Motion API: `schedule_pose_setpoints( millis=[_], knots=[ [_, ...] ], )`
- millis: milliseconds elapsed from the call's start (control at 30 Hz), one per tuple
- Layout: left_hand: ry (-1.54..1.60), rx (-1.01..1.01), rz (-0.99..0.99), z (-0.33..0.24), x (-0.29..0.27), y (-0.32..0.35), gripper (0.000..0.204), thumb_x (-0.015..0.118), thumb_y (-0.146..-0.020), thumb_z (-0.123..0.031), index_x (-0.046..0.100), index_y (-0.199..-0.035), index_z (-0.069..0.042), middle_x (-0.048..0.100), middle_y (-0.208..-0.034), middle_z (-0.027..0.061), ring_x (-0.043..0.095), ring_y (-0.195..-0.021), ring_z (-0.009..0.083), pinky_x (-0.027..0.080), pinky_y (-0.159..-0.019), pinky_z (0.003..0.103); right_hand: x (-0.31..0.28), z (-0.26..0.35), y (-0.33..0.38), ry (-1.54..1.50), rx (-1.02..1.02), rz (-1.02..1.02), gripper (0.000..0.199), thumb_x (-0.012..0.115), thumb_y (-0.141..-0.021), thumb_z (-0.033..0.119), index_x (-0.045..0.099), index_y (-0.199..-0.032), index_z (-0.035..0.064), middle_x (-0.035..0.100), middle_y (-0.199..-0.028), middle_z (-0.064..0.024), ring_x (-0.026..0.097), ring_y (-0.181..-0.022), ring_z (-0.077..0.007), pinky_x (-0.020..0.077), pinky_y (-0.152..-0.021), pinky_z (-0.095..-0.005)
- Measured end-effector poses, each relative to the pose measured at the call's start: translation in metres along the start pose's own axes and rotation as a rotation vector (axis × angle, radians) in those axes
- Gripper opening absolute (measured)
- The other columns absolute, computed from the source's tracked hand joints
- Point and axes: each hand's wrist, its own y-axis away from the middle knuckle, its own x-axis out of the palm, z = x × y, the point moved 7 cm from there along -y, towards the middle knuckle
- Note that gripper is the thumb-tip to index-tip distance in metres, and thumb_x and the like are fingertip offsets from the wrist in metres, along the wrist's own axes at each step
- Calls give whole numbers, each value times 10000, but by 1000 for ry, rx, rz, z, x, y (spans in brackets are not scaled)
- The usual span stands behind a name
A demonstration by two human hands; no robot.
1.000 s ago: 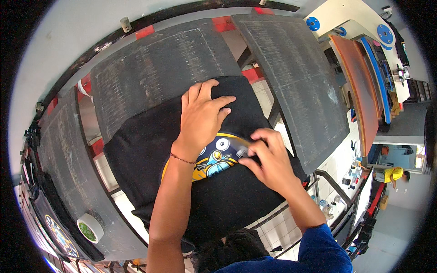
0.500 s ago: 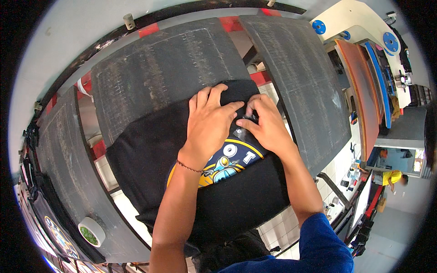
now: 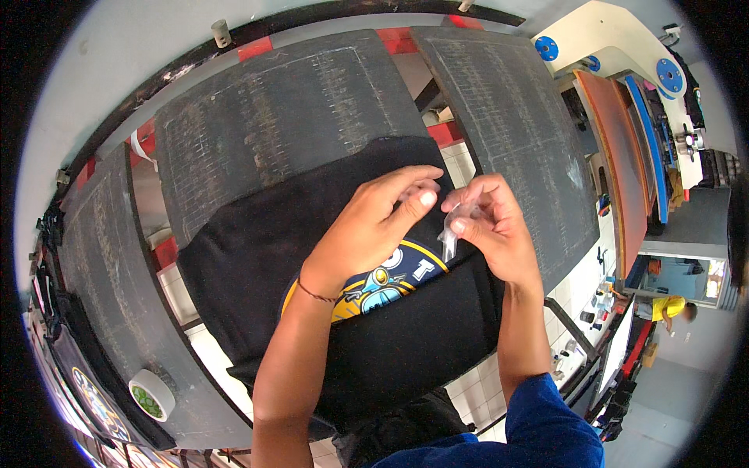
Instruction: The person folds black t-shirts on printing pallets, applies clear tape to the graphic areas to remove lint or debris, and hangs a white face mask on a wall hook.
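A black T-shirt [image 3: 257, 257] with a round navy, yellow and blue scooter print [image 3: 382, 287] lies over a dark board, its near part folded up across the print. Above the shirt's right side, my right hand [image 3: 495, 226] pinches a crumpled piece of clear plastic film [image 3: 449, 238], which dangles over the print's edge. My left hand [image 3: 378, 214] is over the shirt beside it, index finger stretched and the others loosely bent; no object shows in it. The left palm is hidden.
Under the shirt is a worn dark board [image 3: 273, 109], with a second board [image 3: 515, 125] to the right and a third [image 3: 101, 234] to the left. A white tape roll [image 3: 152, 395] rests on the left board. A person in yellow [image 3: 667, 308] stands far right.
My right hand has lifted off the shirt, moving right and nearer, with the clear film in its fingers. My left hand has come away from the cloth and its fingers have curled.
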Motion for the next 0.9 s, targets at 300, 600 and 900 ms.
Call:
schedule_pose_setpoints(
  millis=[300,600,900],
  knots=[
    [430,-173,276,10,14,6,190,664,-1008,-167,656,-1066,14,700,-991,32,641,-940,84,520,-840,259,-2,3,-5,-71,-101,-12,358,745,-899,5,513,-1165,66,604,-1148,-107,604,-1065,-164,522,-928,-324],
    [-93,-154,74,5,1,6,103,644,-961,-85,628,-945,16,665,-809,44,605,-778,89,497,-711,279,-7,6,0,252,19,-173,433,758,-843,-49,541,-1206,44,607,-1138,-95,613,-920,-131,517,-824,-290],
    [-248,-184,-23,-4,-34,16,105,635,-894,-72,600,-864,23,569,-701,86,513,-687,76,418,-578,306,2,-11,-5,329,241,-120,308,784,-847,59,636,-1102,-30,657,-1051,-132,658,-799,-180,533,-728,-316]
  ],
)
